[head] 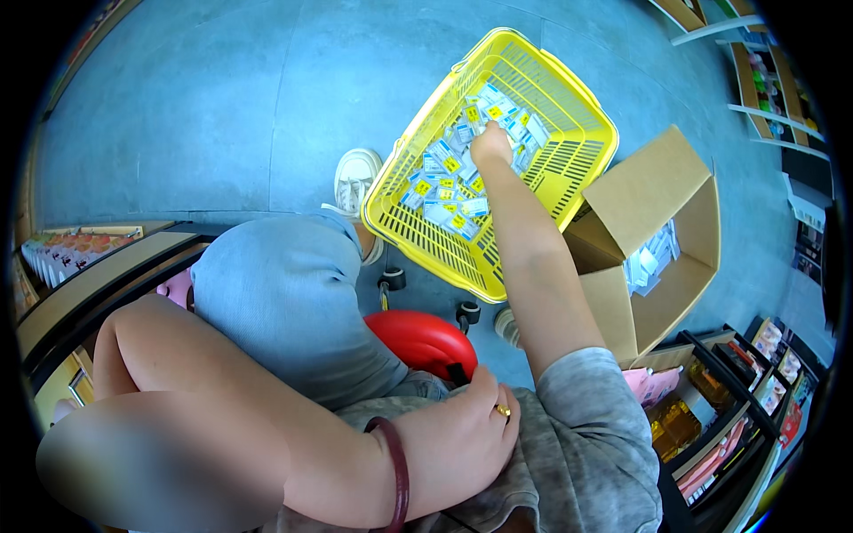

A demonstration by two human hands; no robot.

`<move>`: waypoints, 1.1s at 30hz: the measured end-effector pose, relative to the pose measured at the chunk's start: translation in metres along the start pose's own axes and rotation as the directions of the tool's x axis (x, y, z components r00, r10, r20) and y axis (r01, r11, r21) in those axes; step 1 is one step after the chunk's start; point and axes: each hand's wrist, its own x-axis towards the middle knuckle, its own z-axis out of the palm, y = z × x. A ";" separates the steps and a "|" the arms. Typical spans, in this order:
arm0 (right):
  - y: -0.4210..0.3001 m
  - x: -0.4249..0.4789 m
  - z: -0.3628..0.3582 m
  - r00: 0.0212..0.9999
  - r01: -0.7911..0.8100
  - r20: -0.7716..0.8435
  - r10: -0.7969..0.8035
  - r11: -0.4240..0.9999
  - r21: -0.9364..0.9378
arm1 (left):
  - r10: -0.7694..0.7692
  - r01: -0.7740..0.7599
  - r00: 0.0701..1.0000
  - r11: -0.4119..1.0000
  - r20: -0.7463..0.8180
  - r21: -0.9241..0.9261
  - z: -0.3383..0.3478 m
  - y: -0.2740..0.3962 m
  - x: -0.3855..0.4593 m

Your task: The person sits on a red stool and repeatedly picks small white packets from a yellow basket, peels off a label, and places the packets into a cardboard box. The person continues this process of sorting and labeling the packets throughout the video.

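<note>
My right hand (492,145) reaches down into a yellow plastic shopping basket (560,200) on the floor. It touches a loose pile of shelf price tags (445,156), in clear holders with white, blue and yellow faces. Its fingertips are hidden, so a grip on a tag cannot be made out. Bent across my body, my left hand (460,433) rests against the grey shirt (586,440), fingers curled. It wears a ring and a dark red bangle (396,466). A small black object (458,374) shows by its fingers; whether they hold it is unclear.
An open cardboard box (680,293) with more pale tags or holders (650,260) stands right of the basket. Beneath me is a red seat (426,340) with casters (393,278). Stocked shelves (700,400) line the right side; another shelf (100,286) runs along the left.
</note>
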 end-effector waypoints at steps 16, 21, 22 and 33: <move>0.042 -0.114 -0.150 0.943 0.053 0.218 -0.253 0.759 0.649 | -0.008 0.001 0.989 0.999 -0.148 -0.045 0.013 -0.042 0.036; 0.076 -0.187 -0.231 0.890 0.335 0.080 -0.450 0.761 0.555 | -0.174 0.143 0.947 0.981 -0.271 -0.131 0.012 -0.057 0.059; 0.061 -0.221 -0.261 0.871 0.302 0.205 -0.447 0.814 0.496 | -0.259 0.233 0.933 0.964 -0.251 -0.128 0.010 -0.058 0.063; 0.090 -0.334 -0.317 0.842 0.505 -0.044 -0.538 0.756 0.416 | -0.298 0.135 0.954 0.509 -0.027 -0.850 0.014 -0.044 0.102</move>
